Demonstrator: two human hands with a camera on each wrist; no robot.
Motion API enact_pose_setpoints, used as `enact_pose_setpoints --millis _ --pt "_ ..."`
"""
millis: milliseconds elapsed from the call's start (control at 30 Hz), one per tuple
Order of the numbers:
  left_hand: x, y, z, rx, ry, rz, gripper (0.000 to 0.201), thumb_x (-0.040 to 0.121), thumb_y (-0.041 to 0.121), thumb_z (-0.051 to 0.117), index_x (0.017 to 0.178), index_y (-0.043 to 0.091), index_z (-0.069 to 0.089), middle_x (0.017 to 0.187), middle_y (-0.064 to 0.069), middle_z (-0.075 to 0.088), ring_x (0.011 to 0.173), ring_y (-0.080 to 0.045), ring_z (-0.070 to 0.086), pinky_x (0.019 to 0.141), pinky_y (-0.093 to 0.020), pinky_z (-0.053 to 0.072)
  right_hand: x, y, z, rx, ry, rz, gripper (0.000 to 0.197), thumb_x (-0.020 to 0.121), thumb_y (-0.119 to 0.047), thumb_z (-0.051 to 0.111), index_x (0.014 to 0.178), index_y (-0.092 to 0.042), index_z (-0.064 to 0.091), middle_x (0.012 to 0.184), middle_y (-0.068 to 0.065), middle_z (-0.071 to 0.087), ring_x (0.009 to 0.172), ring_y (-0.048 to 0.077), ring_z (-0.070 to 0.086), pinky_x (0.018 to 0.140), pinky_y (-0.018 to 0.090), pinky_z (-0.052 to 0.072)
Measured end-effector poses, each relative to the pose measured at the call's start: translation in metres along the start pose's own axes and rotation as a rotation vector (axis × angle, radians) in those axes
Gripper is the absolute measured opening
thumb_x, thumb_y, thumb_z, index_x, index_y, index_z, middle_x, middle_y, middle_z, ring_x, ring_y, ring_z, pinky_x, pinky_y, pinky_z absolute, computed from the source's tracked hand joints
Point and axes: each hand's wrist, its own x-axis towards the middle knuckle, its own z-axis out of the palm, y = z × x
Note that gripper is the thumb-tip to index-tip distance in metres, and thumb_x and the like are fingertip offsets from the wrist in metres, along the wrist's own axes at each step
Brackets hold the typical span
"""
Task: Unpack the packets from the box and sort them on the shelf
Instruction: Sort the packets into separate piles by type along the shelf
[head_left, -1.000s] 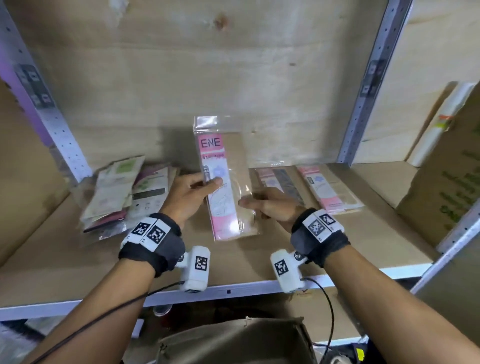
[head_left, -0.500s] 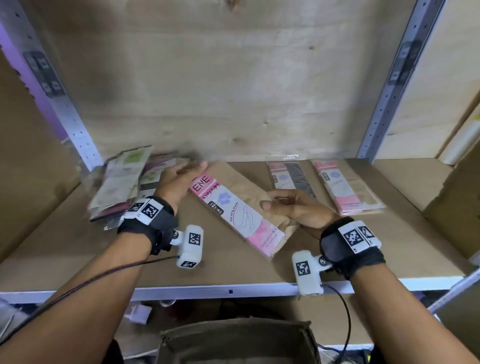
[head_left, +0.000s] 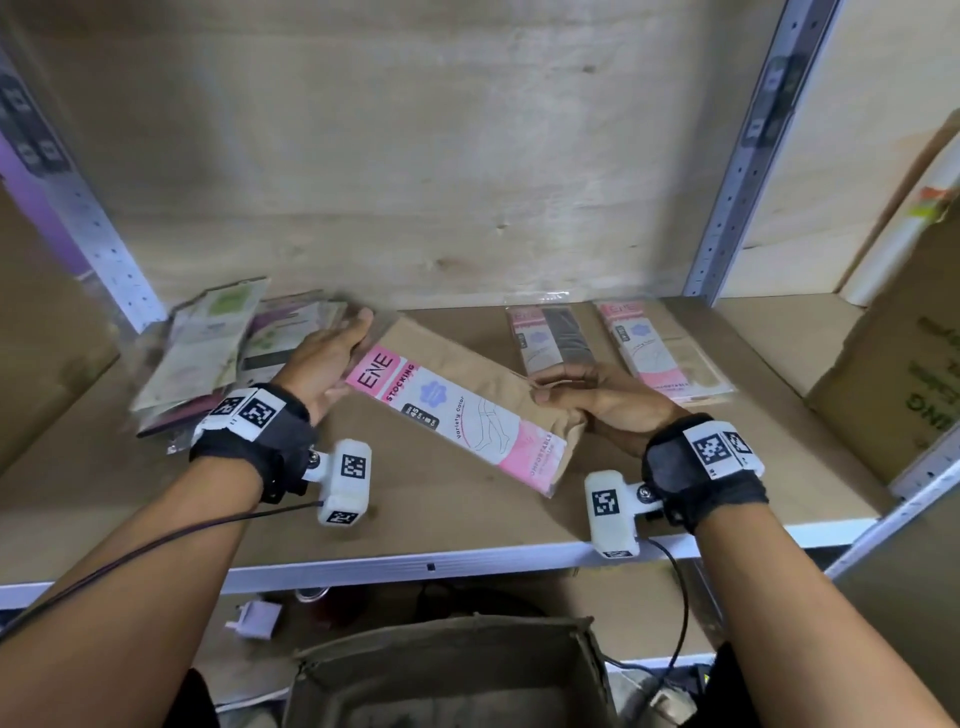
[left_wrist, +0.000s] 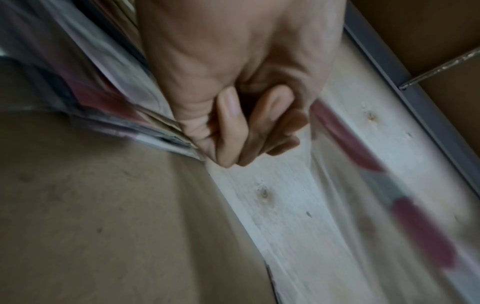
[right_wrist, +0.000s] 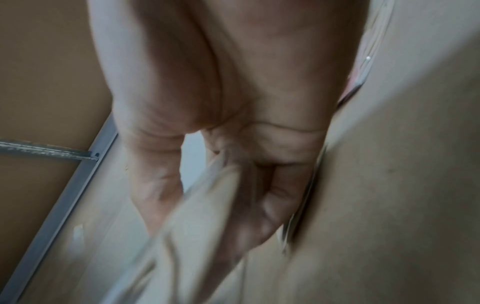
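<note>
A pink and white ENE stocking packet (head_left: 457, 415) lies slantwise on the brown shelf board (head_left: 415, 509), its pink top end to the left. My left hand (head_left: 332, 358) rests at that top end with fingers stretched along its edge; the left wrist view shows the left hand (left_wrist: 246, 133) with fingers loosely bent beside the blurred packet (left_wrist: 389, 195). My right hand (head_left: 587, 400) pinches the packet's right edge; up close, the right hand (right_wrist: 233, 195) has thumb and fingers closed on the clear wrapper (right_wrist: 194, 226). The open cardboard box (head_left: 452, 670) stands below the shelf.
Two similar packets (head_left: 550, 338) (head_left: 660, 353) lie flat at the back right. A loose pile of green and purple packets (head_left: 208, 353) sits at the back left. A large carton (head_left: 904, 374) fills the right bay behind a metal upright (head_left: 737, 171). A white plug (head_left: 254, 618) lies below.
The packet, held upright a second ago, has been tipped down and now lies slantwise on the shelf. My left hand shifted to its top end; the right hand kept hold of its edge.
</note>
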Motion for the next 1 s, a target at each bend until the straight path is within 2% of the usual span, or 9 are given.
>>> enact_pose_setpoints --millis 100,267,433,533,633,700,800,867,1000 --pt "-0.006 0.0 0.0 -0.005 -0.089 -0.046 0.039 0.094 0.049 0.057 0.075 0.016 0.064 0.041 0.003 0.053 0.027 -0.006 0.033 0.03 -0.016 0.02 -0.007 0.001 0.0 -0.01 -0.023 -0.007 0.022 0.087 -0.002 0.069 0.107 -0.011 0.071 0.071 -0.006 0.069 0.062 0.009 0.058 0.059 0.017 0.049" --pt "-0.012 -0.001 -0.004 0.009 -0.174 -0.059 0.04 0.105 0.035 0.04 0.074 0.013 0.053 0.033 0.005 0.04 0.026 -0.003 0.027 0.036 -0.016 0.025 -0.012 -0.001 0.003 0.028 -0.027 0.007 0.026 0.089 0.004 0.063 0.114 -0.004 0.066 0.076 -0.007 0.073 0.066 0.001 0.065 0.056 0.015 0.05" --pt "-0.013 -0.004 -0.004 -0.21 -0.245 -0.091 0.039 0.103 0.04 0.043 0.075 0.019 0.061 0.036 0.005 0.04 0.026 -0.003 0.028 0.033 -0.018 0.022 -0.017 -0.002 0.006 0.099 0.007 -0.01 0.035 0.089 0.003 0.062 0.124 0.005 0.061 0.101 0.012 0.07 0.088 0.02 0.063 0.076 0.029 0.047" --pt "-0.01 -0.008 -0.003 -0.46 -0.139 -0.163 0.037 0.092 0.054 0.056 0.085 0.02 0.067 0.056 0.004 0.055 0.033 -0.004 0.039 0.031 -0.014 0.027 -0.019 -0.004 0.005 0.203 0.019 -0.015 0.026 0.088 0.002 0.063 0.113 -0.002 0.068 0.097 0.009 0.073 0.083 0.018 0.068 0.073 0.023 0.053" --pt "-0.01 -0.014 0.0 -0.421 -0.054 -0.186 0.07 0.075 0.075 0.06 0.106 0.012 0.064 0.074 -0.001 0.068 0.053 -0.01 0.059 0.045 -0.019 0.047 -0.02 -0.003 0.003 0.312 0.08 -0.029 0.021 0.086 0.003 0.064 0.098 -0.01 0.076 0.088 0.006 0.076 0.074 0.015 0.071 0.066 0.022 0.057" --pt "-0.015 -0.014 0.011 -0.372 -0.145 -0.195 0.09 0.065 0.081 0.063 0.117 0.008 0.063 0.095 -0.009 0.076 0.077 -0.018 0.073 0.059 -0.026 0.057 -0.018 -0.003 0.004 0.352 0.123 -0.029 0.019 0.086 0.001 0.066 0.096 -0.012 0.077 0.089 0.008 0.075 0.076 0.018 0.071 0.068 0.025 0.058" --pt "-0.024 -0.011 0.036 -0.326 -0.319 -0.199 0.099 0.057 0.081 0.067 0.127 0.01 0.06 0.118 -0.017 0.071 0.107 -0.029 0.07 0.074 -0.037 0.06 -0.016 -0.002 0.011 0.351 0.188 -0.009 0.016 0.083 -0.005 0.071 0.091 -0.016 0.079 0.085 0.011 0.072 0.071 0.02 0.066 0.068 0.028 0.057" --pt "-0.031 -0.012 0.052 -0.306 -0.369 -0.198 0.089 0.062 0.074 0.068 0.125 0.01 0.06 0.119 -0.018 0.07 0.11 -0.031 0.069 0.078 -0.039 0.06 -0.014 0.0 0.017 0.356 0.209 0.006 0.015 0.085 -0.005 0.07 0.093 -0.016 0.078 0.081 0.01 0.072 0.069 0.02 0.065 0.067 0.029 0.057" --pt "-0.034 -0.016 0.067 -0.192 -0.309 -0.06 0.043 0.085 0.03 0.071 0.122 0.011 0.061 0.121 -0.014 0.07 0.105 -0.022 0.071 0.074 -0.027 0.061 -0.014 0.0 0.022 0.366 0.221 0.026 0.013 0.088 -0.012 0.068 0.099 -0.014 0.075 0.092 0.01 0.072 0.081 0.022 0.066 0.081 0.037 0.053"
